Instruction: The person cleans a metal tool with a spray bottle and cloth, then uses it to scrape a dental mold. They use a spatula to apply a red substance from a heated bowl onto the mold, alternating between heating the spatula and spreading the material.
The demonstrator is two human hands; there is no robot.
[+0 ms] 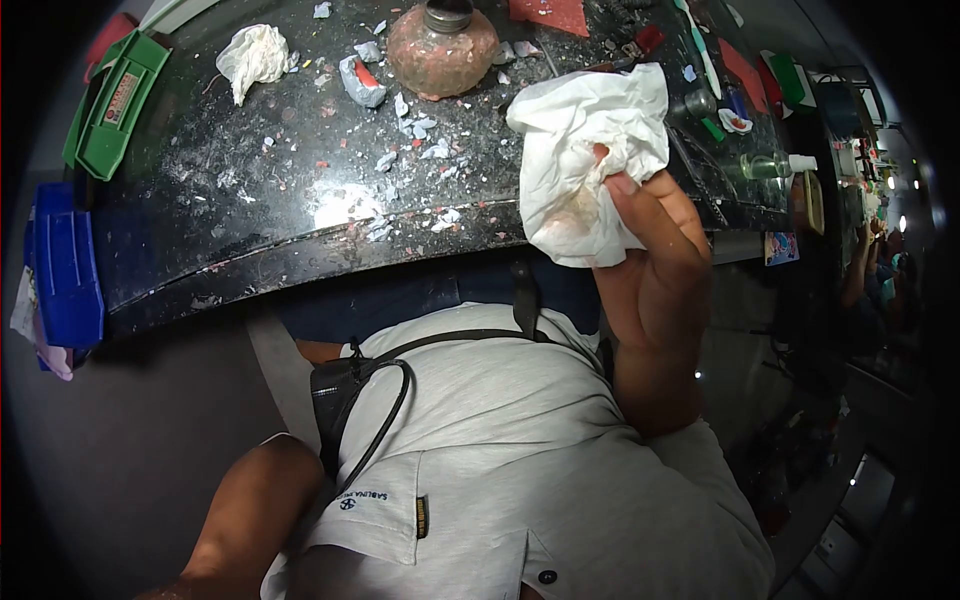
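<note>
My right hand [660, 225] is raised at the table's front edge, thumb and fingers closed on a crumpled white tissue [595, 110]. A small reddish spot shows in the folds by my thumb; I cannot tell what it is. Beyond the tissue, to its left, a round pinkish glass jar [443, 55] with a metal neck stands on the dark table [270, 240]. Beside the jar lies a grey-white lump with a red part [362, 82]. Only my bent left arm shows at the lower left; my left hand is out of the frame.
White and red crumbs litter the table. Another crumpled tissue [254, 60] lies at the back left. A green tray [118, 105] and a blue tray [68, 265] sit at the left edge. A clear bottle [765, 165] is at right. People are visible at the far right.
</note>
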